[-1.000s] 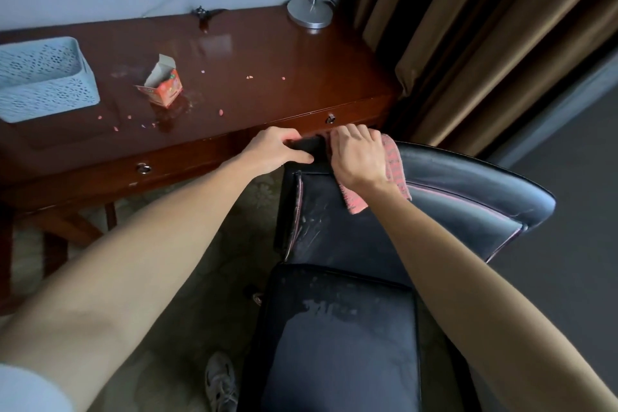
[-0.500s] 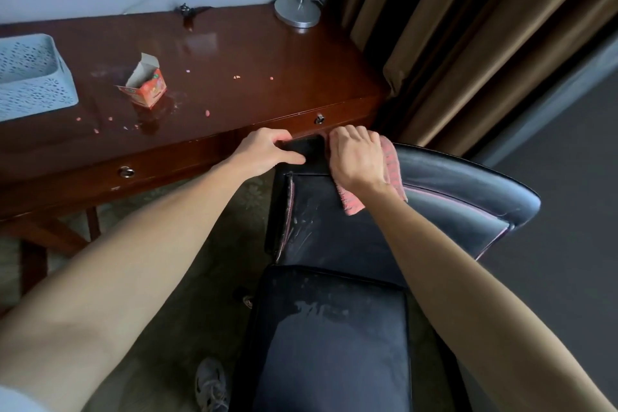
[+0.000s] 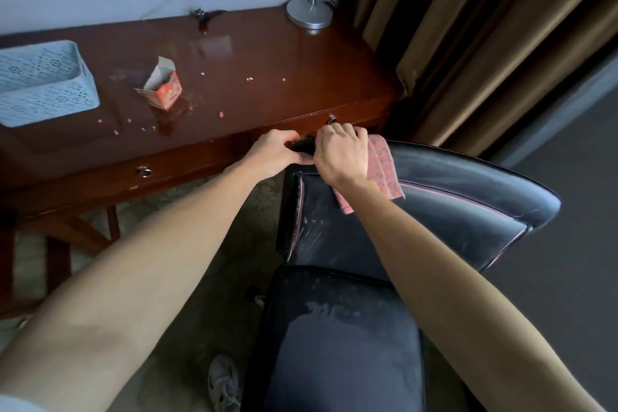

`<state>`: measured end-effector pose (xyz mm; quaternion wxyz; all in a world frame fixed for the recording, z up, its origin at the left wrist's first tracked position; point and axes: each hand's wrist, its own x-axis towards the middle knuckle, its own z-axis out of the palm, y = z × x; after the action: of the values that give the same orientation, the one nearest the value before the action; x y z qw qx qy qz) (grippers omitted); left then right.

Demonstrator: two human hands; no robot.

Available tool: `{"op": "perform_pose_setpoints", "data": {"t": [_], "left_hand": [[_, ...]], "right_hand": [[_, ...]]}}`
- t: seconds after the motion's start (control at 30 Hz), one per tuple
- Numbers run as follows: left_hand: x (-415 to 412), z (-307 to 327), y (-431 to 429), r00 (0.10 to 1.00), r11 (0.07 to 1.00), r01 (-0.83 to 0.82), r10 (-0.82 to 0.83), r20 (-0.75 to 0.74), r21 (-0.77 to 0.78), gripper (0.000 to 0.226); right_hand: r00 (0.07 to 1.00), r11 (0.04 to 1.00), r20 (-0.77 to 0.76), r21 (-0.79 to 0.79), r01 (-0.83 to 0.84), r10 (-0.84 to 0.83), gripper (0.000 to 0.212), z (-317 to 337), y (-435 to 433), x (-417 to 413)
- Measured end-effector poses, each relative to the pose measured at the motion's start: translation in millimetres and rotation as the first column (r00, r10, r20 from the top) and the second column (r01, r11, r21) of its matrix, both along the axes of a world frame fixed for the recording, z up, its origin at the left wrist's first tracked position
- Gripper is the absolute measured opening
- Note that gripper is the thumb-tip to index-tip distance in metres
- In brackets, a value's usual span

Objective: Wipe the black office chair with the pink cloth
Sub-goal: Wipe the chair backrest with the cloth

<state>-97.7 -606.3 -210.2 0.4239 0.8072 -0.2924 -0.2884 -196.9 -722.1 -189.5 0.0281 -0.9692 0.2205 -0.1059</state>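
Note:
The black office chair stands in front of me, its backrest toward the desk and its worn seat below. My left hand grips the top left corner of the backrest. Right beside it, my right hand presses the pink cloth over the backrest's top edge, fingers curled over cloth and rim. Part of the cloth hangs down the front of the backrest under my wrist. The two hands nearly touch.
A dark wooden desk stands just behind the chair, bearing a pale blue basket, an open orange carton, scattered pink bits and a lamp base. Brown curtains hang at the right. A shoe shows on the carpet.
My right hand with the cloth has slid left along the backrest's top edge, closing the gap to my left hand. The left hand keeps its grip.

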Motion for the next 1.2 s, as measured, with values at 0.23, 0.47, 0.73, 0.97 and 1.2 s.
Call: {"op": "perform_pose_setpoints", "data": {"t": [0.23,0.47,0.73,0.97,1.2], "left_hand": [[1,-5,9,0.991,0.999,-0.016,0.009,-0.132,-0.050,0.020],[0,-7,9,0.993,0.998,-0.033,0.026,-0.116,-0.054,0.020],[-1,-7,3,0.999,1.000,-0.005,0.005,-0.043,-0.007,0.055],[-3,1,8,1.000,1.000,-0.004,0.003,0.014,0.019,0.013],[-9,5,11,0.998,0.997,0.007,-0.012,0.057,0.079,0.013]], "right_hand": [[0.996,0.998,-0.065,0.026,-0.056,0.057,0.040,4,7,0],[0.987,0.994,-0.117,0.017,-0.110,0.111,0.034,6,7,-1],[0.953,0.953,-0.083,0.065,0.295,-0.290,0.044,21,-75,-64],[0.995,0.993,-0.032,0.068,0.098,-0.096,0.034,6,1,-2],[0.996,0.996,0.025,0.007,0.088,-0.088,0.030,8,-48,-46]]}}
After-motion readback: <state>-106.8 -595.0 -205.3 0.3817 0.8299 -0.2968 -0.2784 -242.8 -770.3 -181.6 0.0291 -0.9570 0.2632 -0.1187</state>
